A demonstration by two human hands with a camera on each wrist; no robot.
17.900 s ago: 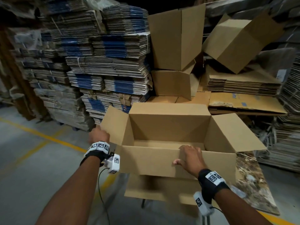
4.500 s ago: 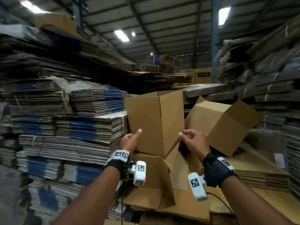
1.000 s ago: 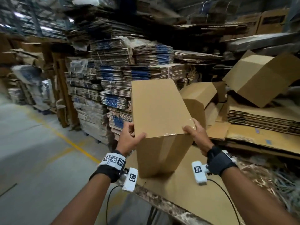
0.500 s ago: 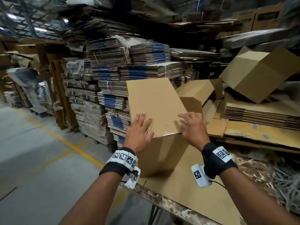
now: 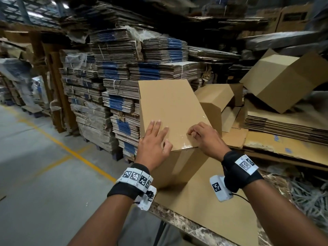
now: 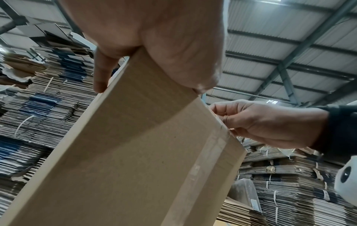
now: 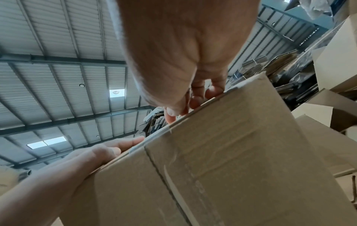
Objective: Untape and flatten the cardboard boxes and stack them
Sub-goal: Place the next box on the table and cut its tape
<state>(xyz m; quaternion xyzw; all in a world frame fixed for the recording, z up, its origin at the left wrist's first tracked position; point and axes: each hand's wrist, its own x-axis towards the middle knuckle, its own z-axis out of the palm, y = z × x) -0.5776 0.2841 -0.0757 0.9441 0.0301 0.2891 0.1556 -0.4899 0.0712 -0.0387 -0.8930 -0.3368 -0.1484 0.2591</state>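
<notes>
A closed brown cardboard box (image 5: 170,107) stands upright on a flat cardboard sheet on the table. Clear tape (image 5: 179,137) runs over its top and down the near side, and shows as a glossy strip (image 6: 204,165) in the left wrist view. My left hand (image 5: 154,137) lies flat on the box top with straight fingers, thumb at the near edge. My right hand (image 5: 200,134) sits at the top's near right edge, fingers curled, picking at the tape there. The right wrist view shows the fingertips (image 7: 195,100) at the taped edge of the box (image 7: 231,168).
A flat cardboard sheet (image 5: 204,201) covers the marble-edged table (image 5: 177,219). Two open boxes (image 5: 216,96) (image 5: 284,77) lie behind, over flattened sheets (image 5: 284,125). Tall bundles of flattened cardboard (image 5: 124,86) stand at left. Grey floor with a yellow line (image 5: 71,151) lies left; paper strips (image 5: 310,197) lie right.
A second ago both hands gripped the box's sides. My left hand now lies flat on its top, and my right hand has moved onto the tape with curled fingers.
</notes>
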